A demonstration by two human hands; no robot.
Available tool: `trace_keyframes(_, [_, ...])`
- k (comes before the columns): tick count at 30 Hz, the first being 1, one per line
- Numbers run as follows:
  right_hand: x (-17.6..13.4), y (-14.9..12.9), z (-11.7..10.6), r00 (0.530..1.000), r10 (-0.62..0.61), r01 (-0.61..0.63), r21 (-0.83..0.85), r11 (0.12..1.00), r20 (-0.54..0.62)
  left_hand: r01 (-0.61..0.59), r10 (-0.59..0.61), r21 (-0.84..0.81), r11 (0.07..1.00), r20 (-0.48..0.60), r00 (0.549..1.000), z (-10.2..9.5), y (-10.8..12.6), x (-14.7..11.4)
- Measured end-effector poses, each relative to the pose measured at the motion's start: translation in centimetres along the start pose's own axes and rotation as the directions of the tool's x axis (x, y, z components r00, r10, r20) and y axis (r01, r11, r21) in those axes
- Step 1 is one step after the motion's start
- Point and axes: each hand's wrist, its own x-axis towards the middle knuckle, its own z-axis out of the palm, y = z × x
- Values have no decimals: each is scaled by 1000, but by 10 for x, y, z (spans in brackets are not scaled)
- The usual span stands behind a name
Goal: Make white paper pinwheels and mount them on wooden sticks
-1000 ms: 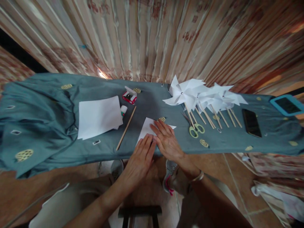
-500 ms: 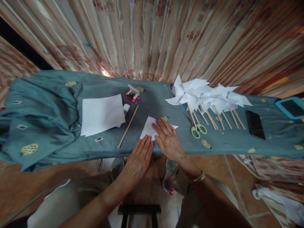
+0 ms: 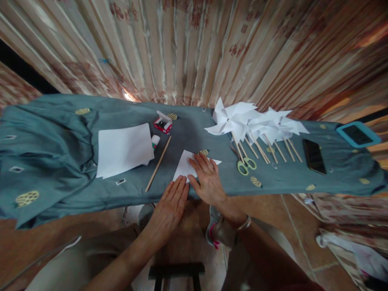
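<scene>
A folded sheet of white paper point(image 3: 183, 165) with a pointed corner lies at the front edge of the cloth. My left hand point(image 3: 173, 198) rests on its lower edge, fingers stretched out flat. On the right part of the sheet lies my right hand point(image 3: 207, 180), its fingers extended and its thumb apart, close to the left fingertips. Both hands press on the paper without grasping it, and the right one hides much of it. Left of the sheet is a thin wooden stick point(image 3: 158, 163). Green-handled scissors point(image 3: 246, 165) lie to the right.
A stack of white paper point(image 3: 124, 151) lies at left, a glue stick point(image 3: 155, 141) beside it. Behind is a small open red box point(image 3: 163, 123). Several paper pinwheels point(image 3: 236, 117) on sticks lie at right, then a phone point(image 3: 314, 156) and a blue-framed device point(image 3: 358, 134). A curtain point(image 3: 182, 52) hangs behind.
The whole view has shifted slightly, so the things on the table appear farther left. My right thumb has moved nearer to my left fingertips. Both hands stay on the folded paper.
</scene>
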Motion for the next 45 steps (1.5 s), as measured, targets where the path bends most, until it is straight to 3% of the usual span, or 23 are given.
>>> trace_keyframes(5, [1,-1,0,1000,23,-23,-71,997,1,-26,26,-5,1000,-62,998,1,-3,0])
trace_keyframes(12, [6,60,-8,973,194,-216,-195,957,-127,-55,53,-27,998,-78,996,1,-6,0])
trace_keyframes(17, [8,69,-10,979,117,-142,-149,978,-165,-46,47,15,999,-96,994,0,-6,1])
trace_keyframes(23, [10,65,-27,991,48,-37,85,996,-126,-45,43,-18,999,-63,997,-9,-9,5])
trace_keyframes(25, [10,70,-35,990,111,-92,205,975,-85,-23,21,-38,999,-64,998,-11,-10,8])
trace_keyframes(27, [10,78,-41,980,196,-195,361,912,34,-8,5,-45,999,-75,997,-13,-11,11])
trace_keyframes(30, [5,87,-47,932,230,-354,575,737,279,-9,4,-56,998,-91,996,-13,-13,15])
trace_keyframes(33, [-3,87,-48,891,214,-445,678,585,401,-7,-3,-88,996,-107,994,-14,-14,17])
trace_keyframes(38, [-9,79,-47,855,151,-497,703,509,496,2,-17,-135,991,-109,994,-18,-15,21])
trace_keyframes(43, [-8,87,-51,898,283,-439,731,522,337,14,-44,-167,986,-180,983,-30,-25,30])
trace_keyframes(45, [-12,91,-56,890,255,-455,696,556,377,24,-63,-168,985,-232,971,-34,-30,32])
